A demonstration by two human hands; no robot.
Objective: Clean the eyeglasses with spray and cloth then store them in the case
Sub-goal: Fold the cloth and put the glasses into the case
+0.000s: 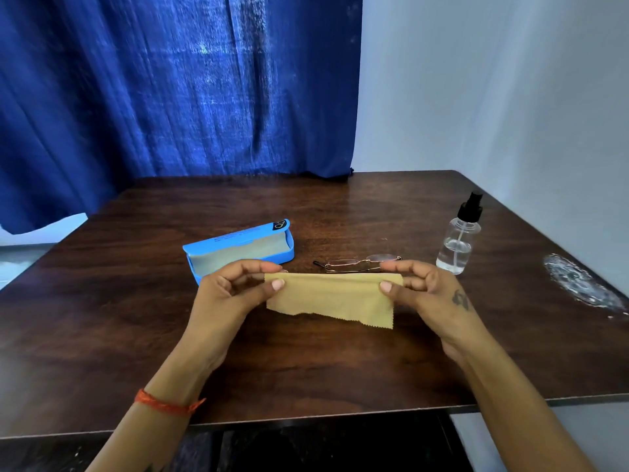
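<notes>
Now, cloth: we hold a tan, rectangular microfibre cloth [329, 296] with a zigzag-cut lower edge, folded and stretched flat between both hands just above the dark brown wooden worktop [306, 362].
Left grip: our left hand [235, 291] pinches the cloth's left end, thumb on the near face and curled fingers behind it.
Right grip: our right hand [423, 291] pinches the cloth's right end the same way, thumb in front and fingers behind; a small dark mark shows on the back of this hand.
Eyeglasses: the thin, gold-coloured wire-framed eyeglasses [357, 264] lie on the worktop just beyond the cloth's upper edge, lenses toward the right, one dark temple tip pointing left; neither hand touches them.
Case: the bright blue hard rectangular glasses case [238, 248] lies open on the worktop to the left of the eyeglasses, its pale grey lining showing; our left hand hides its near edge.
Spray: the clear, round spray bottle with a black pump top [459, 238] stands upright at the right, beyond our right hand, partly filled with clear liquid.
Wrist: an orange thread band [163, 401] circles our left forearm.
Surroundings: a blue curtain [177, 90] hangs behind the worktop, a pale wall [493, 80] stands to the right, and a whitish worn patch [578, 284] marks the worktop's right edge.
</notes>
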